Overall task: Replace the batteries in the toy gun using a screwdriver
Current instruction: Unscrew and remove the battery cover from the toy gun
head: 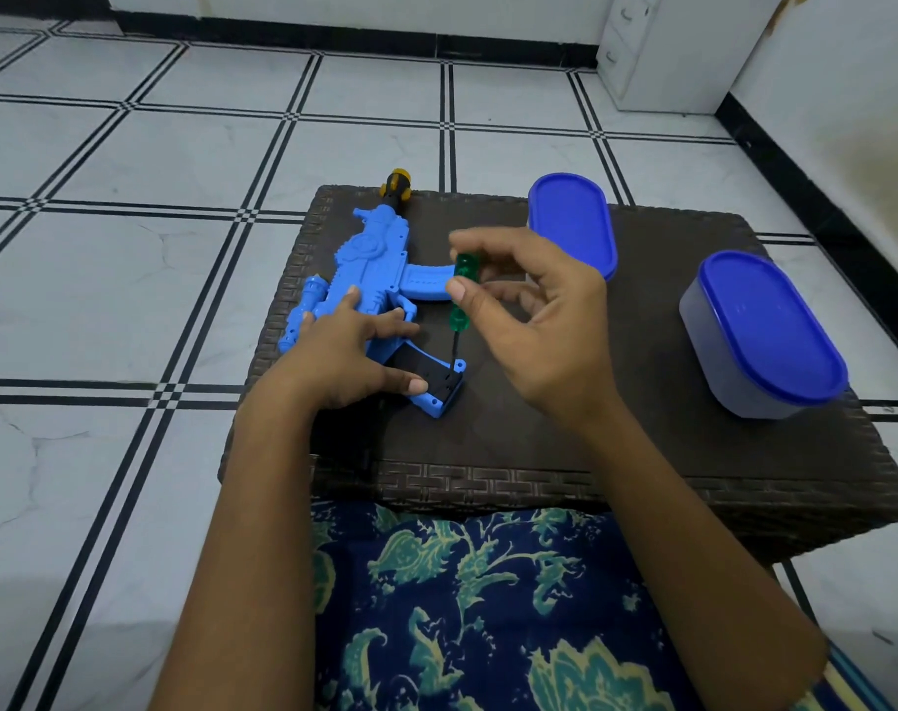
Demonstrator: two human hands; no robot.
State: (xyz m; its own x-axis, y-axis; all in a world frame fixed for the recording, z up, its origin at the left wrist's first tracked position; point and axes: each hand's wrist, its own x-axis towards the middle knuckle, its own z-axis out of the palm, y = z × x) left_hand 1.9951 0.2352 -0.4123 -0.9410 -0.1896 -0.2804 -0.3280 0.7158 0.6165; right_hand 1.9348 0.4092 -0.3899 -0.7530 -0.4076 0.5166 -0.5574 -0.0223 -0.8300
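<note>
A blue toy gun [374, 259] lies flat on the dark woven table [616, 443], muzzle pointing away from me. Its grip has a black battery cover [426, 374] facing up. My left hand [344, 351] presses down on the gun's body and grip, thumb resting on the black cover. My right hand [534, 325] holds a screwdriver [459, 295] with a green translucent handle upright between fingertips and thumb. The thin shaft reaches down and its tip touches the bottom end of the grip.
Two oval containers with blue lids stand on the table: one [572, 223] at the back, one [764, 336] at the right edge. White tiled floor surrounds the table. Blue patterned cloth [462, 608] covers my lap below the front edge.
</note>
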